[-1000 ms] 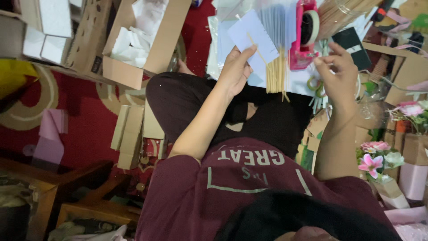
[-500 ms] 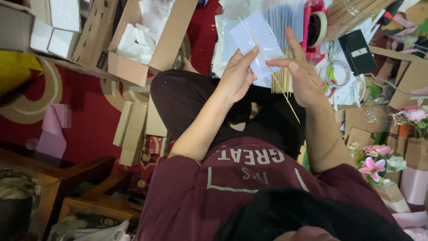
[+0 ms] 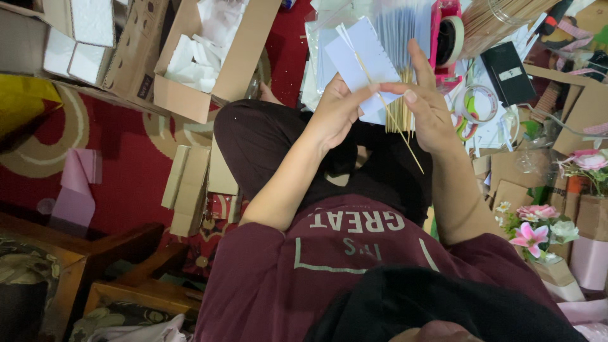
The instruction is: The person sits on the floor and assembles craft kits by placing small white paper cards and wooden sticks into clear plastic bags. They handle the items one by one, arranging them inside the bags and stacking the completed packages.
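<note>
Cardboard boxes [image 3: 209,57] with white paper inside sit at the upper left on the red patterned carpet [image 3: 126,171], and flat cardboard strips [image 3: 187,187] lie on the carpet below them, beside our dark trouser leg. Moving right, our left hand [image 3: 335,114] is raised above our lap, its fingers curled around the lower edge of a pale blue sheet of paper [image 3: 364,57], thumb pressed on the front. A thin wooden stick [image 3: 386,104] lies slantwise across that paper, running from its top edge down past our wrists. Our right hand [image 3: 427,104] meets the left one there, forefinger and thumb pinched on the stick against the paper, the other fingers stretched upward. Behind the hands stands a bundle of more sticks [image 3: 399,111] and a stack of pale sheets. Further right we see a pink tape dispenser [image 3: 446,31], a dark booklet [image 3: 506,73], a clear tape roll [image 3: 476,104], and pink artificial flowers [image 3: 532,234] at the far edge.
</note>
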